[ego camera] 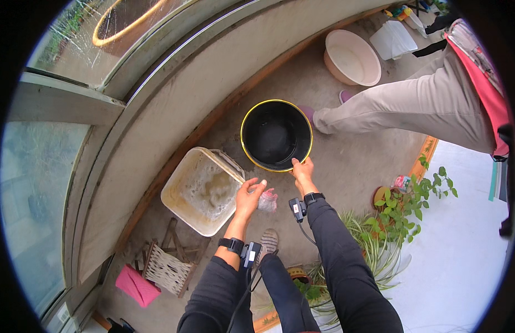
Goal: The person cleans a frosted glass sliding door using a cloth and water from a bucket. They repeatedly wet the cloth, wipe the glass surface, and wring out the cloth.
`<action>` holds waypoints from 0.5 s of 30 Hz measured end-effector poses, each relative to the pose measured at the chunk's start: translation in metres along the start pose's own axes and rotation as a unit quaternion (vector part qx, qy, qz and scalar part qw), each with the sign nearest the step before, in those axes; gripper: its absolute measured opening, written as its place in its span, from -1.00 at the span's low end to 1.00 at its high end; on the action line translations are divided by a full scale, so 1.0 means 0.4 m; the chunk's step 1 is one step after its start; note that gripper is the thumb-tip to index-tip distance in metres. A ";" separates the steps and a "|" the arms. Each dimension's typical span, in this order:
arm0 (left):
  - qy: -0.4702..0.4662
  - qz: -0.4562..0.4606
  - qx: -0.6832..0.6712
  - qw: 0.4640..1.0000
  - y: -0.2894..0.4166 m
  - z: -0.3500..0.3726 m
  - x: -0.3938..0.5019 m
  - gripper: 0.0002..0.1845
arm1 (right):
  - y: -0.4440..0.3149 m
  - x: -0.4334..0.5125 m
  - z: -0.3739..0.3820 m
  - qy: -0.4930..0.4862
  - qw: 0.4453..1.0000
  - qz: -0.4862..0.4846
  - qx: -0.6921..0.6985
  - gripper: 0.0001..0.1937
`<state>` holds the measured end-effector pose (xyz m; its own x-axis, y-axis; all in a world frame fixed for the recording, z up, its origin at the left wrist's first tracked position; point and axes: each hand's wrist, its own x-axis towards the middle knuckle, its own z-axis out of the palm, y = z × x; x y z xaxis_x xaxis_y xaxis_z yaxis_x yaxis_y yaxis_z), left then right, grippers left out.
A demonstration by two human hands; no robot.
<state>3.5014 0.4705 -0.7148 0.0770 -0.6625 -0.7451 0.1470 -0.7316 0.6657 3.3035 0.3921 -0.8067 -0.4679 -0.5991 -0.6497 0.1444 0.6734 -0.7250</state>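
Note:
In the head view a round black bucket with a yellow rim hangs or stands before me; my right hand grips its near rim, thumb inside. My left hand is at the right edge of a squarish whitish plastic bucket that holds cloudy, foamy water. Its fingers are bent and touch or overlap that rim; whether they grip it cannot be told. Just right of my left hand is a crumpled grey and pink cloth, partly hidden by the hand. Inside the black bucket the bottom looks dark and wet.
Another person stands at the right, one shoe close to the black bucket. Beyond are a pink basin and a white container. Potted plants line the lower right. A folding stool and pink pad lie lower left, near the wall.

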 end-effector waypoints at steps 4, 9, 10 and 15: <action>0.027 0.007 0.058 0.998 -0.040 0.020 0.035 -0.22 | 0.025 -0.038 -0.078 -0.016 1.000 -0.009 -0.001 -0.76; 0.047 0.019 0.123 0.991 -0.092 0.044 0.085 -0.23 | 0.096 -0.064 -0.204 -0.026 1.000 -0.007 0.005 -0.74; 0.046 0.020 0.147 0.988 -0.098 0.047 0.092 -0.25 | 0.113 -0.068 -0.231 -0.030 0.999 -0.016 -0.008 -0.73; -0.006 0.025 0.283 0.959 -0.102 0.064 0.101 -0.50 | 0.180 -0.095 -0.338 -0.018 1.000 -0.005 0.000 -0.73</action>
<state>3.4735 0.4693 -0.7711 0.0579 -0.6989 -0.7129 -0.4148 -0.6664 0.6196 3.2138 0.5218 -0.8033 -0.4368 -0.6212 -0.6506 0.1409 0.6671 -0.7315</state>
